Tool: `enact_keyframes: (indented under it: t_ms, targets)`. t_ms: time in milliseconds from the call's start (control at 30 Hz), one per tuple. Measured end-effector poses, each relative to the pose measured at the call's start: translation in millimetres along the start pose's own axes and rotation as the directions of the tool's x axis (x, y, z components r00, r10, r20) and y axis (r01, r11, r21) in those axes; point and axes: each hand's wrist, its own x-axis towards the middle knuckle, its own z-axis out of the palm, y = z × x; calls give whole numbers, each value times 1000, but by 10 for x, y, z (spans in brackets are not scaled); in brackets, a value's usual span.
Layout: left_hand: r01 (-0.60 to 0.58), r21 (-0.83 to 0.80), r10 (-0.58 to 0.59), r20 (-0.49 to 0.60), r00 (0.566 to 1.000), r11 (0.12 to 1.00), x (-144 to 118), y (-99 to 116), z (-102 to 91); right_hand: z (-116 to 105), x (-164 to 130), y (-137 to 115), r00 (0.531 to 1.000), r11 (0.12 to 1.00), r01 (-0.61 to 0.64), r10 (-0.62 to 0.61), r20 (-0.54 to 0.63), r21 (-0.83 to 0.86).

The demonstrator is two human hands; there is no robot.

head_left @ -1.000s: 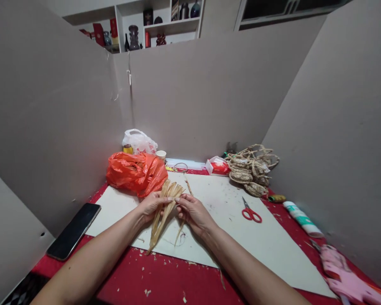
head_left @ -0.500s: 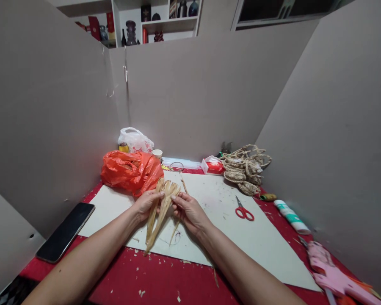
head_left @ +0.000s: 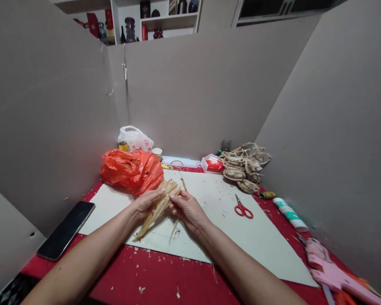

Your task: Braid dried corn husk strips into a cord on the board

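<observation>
A bunch of dry, straw-coloured husk strips (head_left: 158, 209) is held between both hands above the white sheet (head_left: 216, 228). My left hand (head_left: 147, 203) is closed around its left side, thumb lying on top. On the other side my right hand (head_left: 187, 209) pinches the bunch near its upper, frayed end. The narrow lower end points down and to the left. A thin loose strip (head_left: 174, 232) hangs or lies below my right hand; which of the two I cannot tell. Just beyond the hands sits an orange plastic bag (head_left: 131, 169).
Red-handled scissors (head_left: 243, 211) lie on the sheet at right. Behind them is a pile of braided straw pieces (head_left: 246, 167) beside a tissue pack (head_left: 212, 163). A black phone (head_left: 66, 231) lies at left, a pink glue gun (head_left: 330, 267) at lower right. Grey panels (head_left: 190, 97) enclose the table.
The lower end of the husk bunch has swung to the left and up, and its two parts have come together. Both hands still hold it in nearly the same place.
</observation>
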Motion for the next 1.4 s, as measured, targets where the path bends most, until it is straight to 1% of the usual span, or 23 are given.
enact_keyframes:
  t_ms: [67,133,200,267,367,500,633,733,867,1000,1100,1200,1400]
  targets:
    - [-16,118,10,52,999,993,-31,3,29,10,-5,30,1000,999,-2,1,-25,-50]
    - [-44,201,32,60,998,979,-46,8,45,10,-5,48,999,998,-8,5,-43,-65]
    - [-60,205,50,53,997,977,-39,10,39,5,-2,47,999,998,-24,22,-47,-54]
    - [-62,171,54,48,997,983,-16,9,16,-1,1,35,999,999,-29,27,-47,-31]
    - [-80,153,80,7,997,985,9,12,-9,-8,7,23,998,1000,-19,18,-66,-17]
    - [-92,221,105,-47,993,971,-12,32,28,-9,13,32,995,998,-15,9,-103,-61]
    - [-104,312,131,-66,989,944,-35,36,82,11,6,43,994,993,9,-22,-110,-117]
    - [-129,271,156,-80,985,954,-29,20,90,32,0,53,992,989,32,-49,-114,-144]
    - [-161,238,173,-29,984,958,-11,4,66,36,4,65,992,990,30,-47,-116,-139]
    - [-144,228,158,-41,987,963,3,-1,29,20,12,56,996,993,34,-44,-84,-116]
    - [-121,236,135,-45,990,964,-4,7,24,11,22,52,996,990,38,-48,-69,-137]
    - [-104,238,109,-10,994,966,-30,30,54,16,30,55,994,984,49,-65,-91,-174]
    - [-120,231,120,13,993,966,-56,54,103,49,3,45,988,969,88,-115,-104,-229]
